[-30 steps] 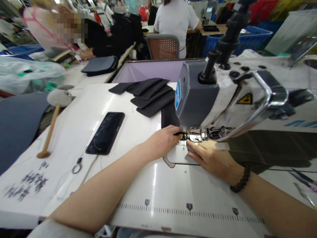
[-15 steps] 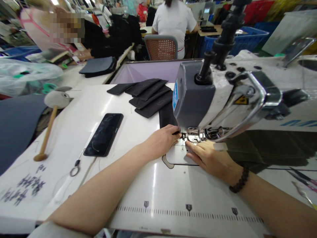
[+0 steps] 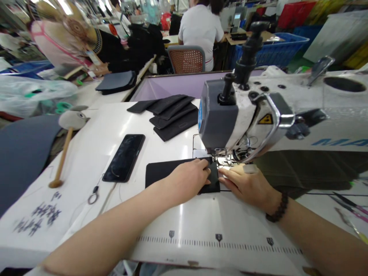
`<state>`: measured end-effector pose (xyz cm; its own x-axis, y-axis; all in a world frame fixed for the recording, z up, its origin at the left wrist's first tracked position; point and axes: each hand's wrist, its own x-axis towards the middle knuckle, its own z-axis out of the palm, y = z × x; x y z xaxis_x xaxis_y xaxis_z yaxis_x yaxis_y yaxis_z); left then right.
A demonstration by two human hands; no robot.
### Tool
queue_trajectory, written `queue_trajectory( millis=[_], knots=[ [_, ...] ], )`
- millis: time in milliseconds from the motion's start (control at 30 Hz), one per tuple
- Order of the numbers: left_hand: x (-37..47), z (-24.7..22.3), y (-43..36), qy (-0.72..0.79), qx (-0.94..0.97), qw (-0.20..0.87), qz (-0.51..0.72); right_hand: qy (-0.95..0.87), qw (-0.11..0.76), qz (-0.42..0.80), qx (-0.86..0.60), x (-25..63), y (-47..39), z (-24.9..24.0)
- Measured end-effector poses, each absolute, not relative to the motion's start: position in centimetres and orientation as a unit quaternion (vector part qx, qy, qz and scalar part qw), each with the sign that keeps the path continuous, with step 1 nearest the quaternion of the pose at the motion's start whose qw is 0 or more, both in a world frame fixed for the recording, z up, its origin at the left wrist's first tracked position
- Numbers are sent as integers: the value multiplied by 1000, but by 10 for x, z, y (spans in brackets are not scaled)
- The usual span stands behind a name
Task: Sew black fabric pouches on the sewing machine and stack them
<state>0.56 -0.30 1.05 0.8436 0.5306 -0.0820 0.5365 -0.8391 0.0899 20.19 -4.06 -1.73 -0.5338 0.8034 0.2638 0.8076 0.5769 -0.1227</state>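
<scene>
On the white surface (image 3: pixel 195 222), the right hand (image 3: pixel 248 184) is extending slightly spread fingers (image 3: pixel 228 174) beside a black fabric piece (image 3: pixel 161 172). The left hand (image 3: pixel 186 180) is resting on it, fingers bending; whether they are pinching, I cannot tell. Beyond, a sewing machine (image 3: pixel 218 119) is standing at its far right corner.

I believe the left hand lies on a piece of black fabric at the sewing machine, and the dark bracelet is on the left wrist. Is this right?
Not entirely: the dark bracelet is on the wrist of the right hand, as the head view shows. The left hand does lie on a piece of black fabric at the sewing machine.
</scene>
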Motion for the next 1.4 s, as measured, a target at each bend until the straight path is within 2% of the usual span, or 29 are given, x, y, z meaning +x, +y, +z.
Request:
queue_trajectory(
  millis=[333,633,1400],
  knots=[
    [10,5,-14,259,965,42,5,-907,180,27,-379,206,-44,-15],
    [2,12,-41,208,971,116,18,-949,157,50,-268,202,-52,-7],
    [-1,0,-13,224,971,71,47,-911,137,-2,-390,201,-41,-24]
  ],
)
